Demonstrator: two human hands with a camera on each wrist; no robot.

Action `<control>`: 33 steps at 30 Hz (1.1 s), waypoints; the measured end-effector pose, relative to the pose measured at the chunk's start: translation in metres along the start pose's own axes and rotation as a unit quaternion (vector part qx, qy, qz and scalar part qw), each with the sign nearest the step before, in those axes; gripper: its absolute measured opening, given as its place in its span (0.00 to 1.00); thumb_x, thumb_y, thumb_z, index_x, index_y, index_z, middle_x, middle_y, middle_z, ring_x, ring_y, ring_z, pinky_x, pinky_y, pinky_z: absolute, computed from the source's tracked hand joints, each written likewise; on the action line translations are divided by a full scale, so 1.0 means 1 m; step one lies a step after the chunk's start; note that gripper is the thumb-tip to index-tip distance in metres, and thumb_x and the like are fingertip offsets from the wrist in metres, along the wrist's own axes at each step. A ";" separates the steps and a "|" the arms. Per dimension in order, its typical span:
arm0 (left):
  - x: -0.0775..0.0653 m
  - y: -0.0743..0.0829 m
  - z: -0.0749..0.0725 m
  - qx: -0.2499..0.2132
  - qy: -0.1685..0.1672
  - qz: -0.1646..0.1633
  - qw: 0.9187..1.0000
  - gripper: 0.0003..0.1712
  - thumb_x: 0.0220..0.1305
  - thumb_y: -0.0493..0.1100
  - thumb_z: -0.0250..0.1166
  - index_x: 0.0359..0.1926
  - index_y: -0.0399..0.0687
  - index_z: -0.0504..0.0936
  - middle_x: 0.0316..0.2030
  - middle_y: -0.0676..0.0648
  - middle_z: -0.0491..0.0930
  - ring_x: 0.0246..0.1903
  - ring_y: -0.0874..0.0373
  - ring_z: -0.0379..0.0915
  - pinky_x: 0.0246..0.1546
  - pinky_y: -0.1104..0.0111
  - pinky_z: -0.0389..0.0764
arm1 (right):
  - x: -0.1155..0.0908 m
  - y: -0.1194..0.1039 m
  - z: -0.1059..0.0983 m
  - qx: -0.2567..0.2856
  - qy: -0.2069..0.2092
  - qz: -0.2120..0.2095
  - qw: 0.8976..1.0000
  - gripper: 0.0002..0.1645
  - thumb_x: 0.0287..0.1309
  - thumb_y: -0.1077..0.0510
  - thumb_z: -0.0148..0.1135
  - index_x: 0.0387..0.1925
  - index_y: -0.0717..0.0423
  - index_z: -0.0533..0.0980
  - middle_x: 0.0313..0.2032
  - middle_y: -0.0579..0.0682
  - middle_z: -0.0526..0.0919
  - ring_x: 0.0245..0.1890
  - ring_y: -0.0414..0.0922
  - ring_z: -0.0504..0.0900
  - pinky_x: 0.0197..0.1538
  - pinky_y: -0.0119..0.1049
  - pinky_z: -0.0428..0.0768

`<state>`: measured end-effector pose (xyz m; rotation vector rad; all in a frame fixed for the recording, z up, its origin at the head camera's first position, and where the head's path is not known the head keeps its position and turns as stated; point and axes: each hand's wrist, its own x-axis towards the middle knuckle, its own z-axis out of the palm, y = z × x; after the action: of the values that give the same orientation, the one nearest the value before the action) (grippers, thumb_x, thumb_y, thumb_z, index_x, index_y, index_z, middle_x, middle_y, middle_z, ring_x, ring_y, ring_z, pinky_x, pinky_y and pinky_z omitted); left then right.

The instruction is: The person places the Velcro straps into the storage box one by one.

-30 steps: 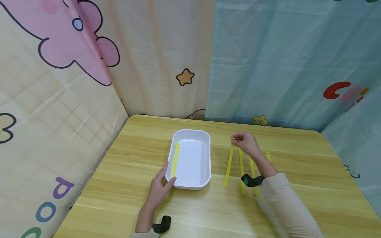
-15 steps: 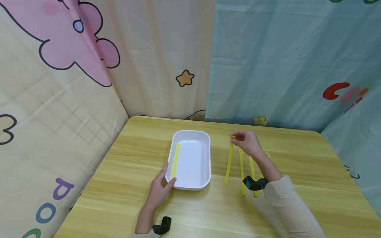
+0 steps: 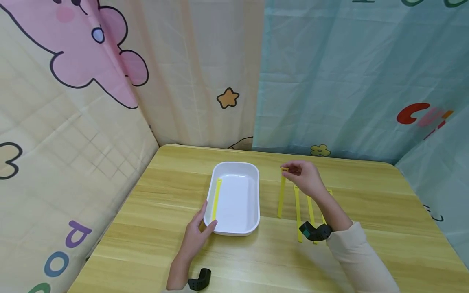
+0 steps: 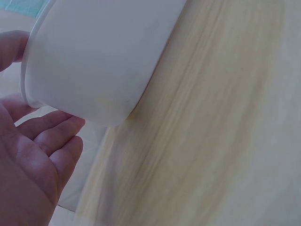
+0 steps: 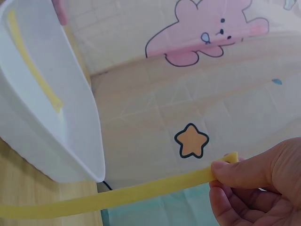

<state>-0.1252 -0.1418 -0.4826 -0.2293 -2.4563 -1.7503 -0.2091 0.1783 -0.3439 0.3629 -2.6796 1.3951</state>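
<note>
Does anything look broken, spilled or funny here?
Nothing stands out. One yellow strip lies in the white tray, the right hand holds another strip, and other strips lie side by side on the table.

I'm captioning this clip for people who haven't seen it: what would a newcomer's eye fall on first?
Probably the white tray on the table, with one yellow strap inside along its left side and the left hand at its near left corner. Then the right hand, right of the tray, pinching a second strap by one end. The pink cartoon figure at upper left in the head view stands out too.
</note>
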 end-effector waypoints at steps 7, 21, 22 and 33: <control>-0.003 0.023 -0.002 0.004 -0.008 -0.011 1.000 0.38 0.62 0.39 0.61 0.68 0.36 0.53 0.66 0.37 0.53 0.65 0.43 0.47 0.62 0.51 0.51 | -0.008 -0.014 -0.003 0.017 0.028 -0.028 0.999 0.10 0.54 0.68 0.62 0.40 0.65 0.79 0.34 0.56 0.81 0.32 0.49 0.80 0.32 0.29 0.79; -0.001 0.002 0.001 0.002 0.005 -0.002 1.000 0.40 0.61 0.46 0.62 0.69 0.41 0.54 0.66 0.40 0.55 0.65 0.45 0.49 0.61 0.51 0.54 | -0.008 -0.046 -0.017 0.046 0.057 -0.084 0.994 0.08 0.52 0.68 0.63 0.37 0.65 0.80 0.34 0.56 0.82 0.32 0.43 0.80 0.36 0.26 0.79; -0.001 0.002 0.001 0.004 0.006 -0.003 1.000 0.40 0.61 0.46 0.63 0.69 0.41 0.55 0.66 0.40 0.55 0.65 0.45 0.49 0.61 0.52 0.54 | -0.008 -0.048 -0.017 0.047 0.057 -0.086 0.994 0.08 0.52 0.67 0.64 0.37 0.65 0.80 0.34 0.55 0.82 0.32 0.43 0.80 0.36 0.26 0.79; -0.001 0.002 0.001 0.011 0.006 0.008 1.000 0.39 0.61 0.44 0.62 0.69 0.41 0.55 0.65 0.38 0.56 0.64 0.43 0.49 0.61 0.50 0.54 | -0.006 -0.060 -0.011 0.077 0.048 -0.081 0.993 0.09 0.52 0.67 0.64 0.38 0.65 0.80 0.35 0.57 0.82 0.32 0.44 0.80 0.36 0.27 0.79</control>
<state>-0.1240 -0.1404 -0.4817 -0.2342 -2.4564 -1.7132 -0.1884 0.1553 -0.2910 0.5011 -2.4141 1.5324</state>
